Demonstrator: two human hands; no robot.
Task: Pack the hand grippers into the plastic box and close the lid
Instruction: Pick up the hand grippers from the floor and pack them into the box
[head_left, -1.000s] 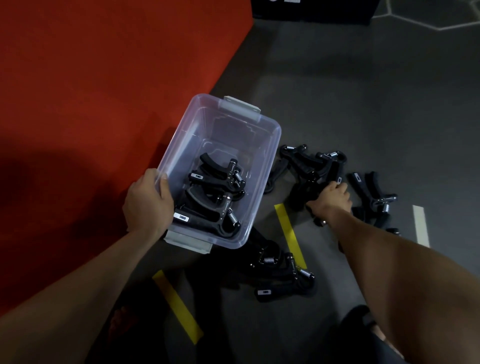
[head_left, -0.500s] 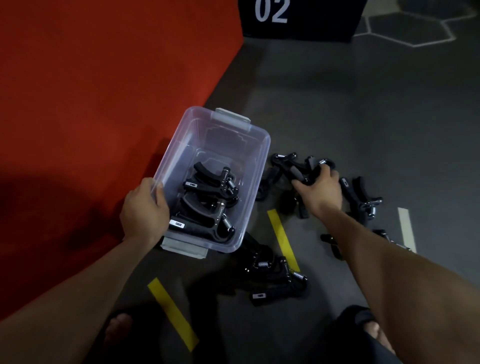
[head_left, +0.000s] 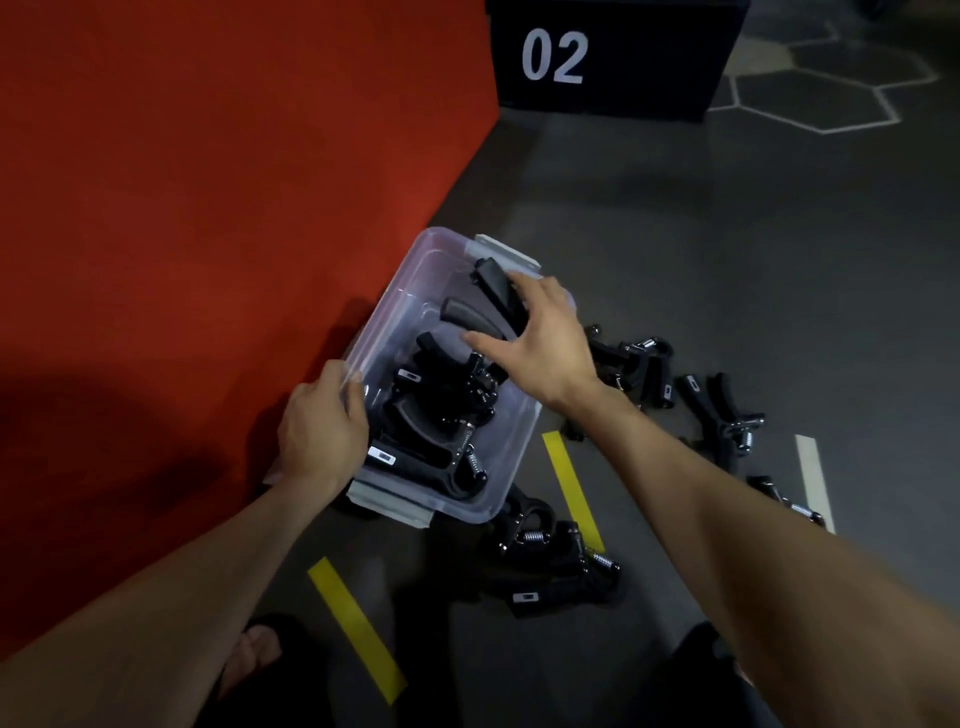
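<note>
Hands first: your left hand (head_left: 323, 431) grips the near left rim of the plastic box (head_left: 511, 457), with the fingers curled over the edge and the thumb on the outside. Your right hand (head_left: 545, 343) is over the open box and its fingers are wrapped around a black hand gripper (head_left: 498, 291). That hand gripper sits above the far part of the box, with one handle pointing up toward the far wall.

The plastic box is clear and has no lid on it. It sits on the dark floor (head_left: 727, 260), right beside the edge of a red mat (head_left: 208, 208). Inside the box lie more black hand grippers (head_left: 436, 415), piled on each other, with shiny springs showing.

More hand grippers lie on the floor outside the box. One pile (head_left: 561, 566) is just in front of the box, near you. Another bunch (head_left: 644, 374) is to the right of the box, past your right wrist, and a few more (head_left: 727, 415) lie farther right.

Two yellow tape strips (head_left: 571, 488) are stuck to the floor, and a pale strip (head_left: 813, 478) is off to the right. A black block with "02" (head_left: 556, 57) on it stands at the far end.
</note>
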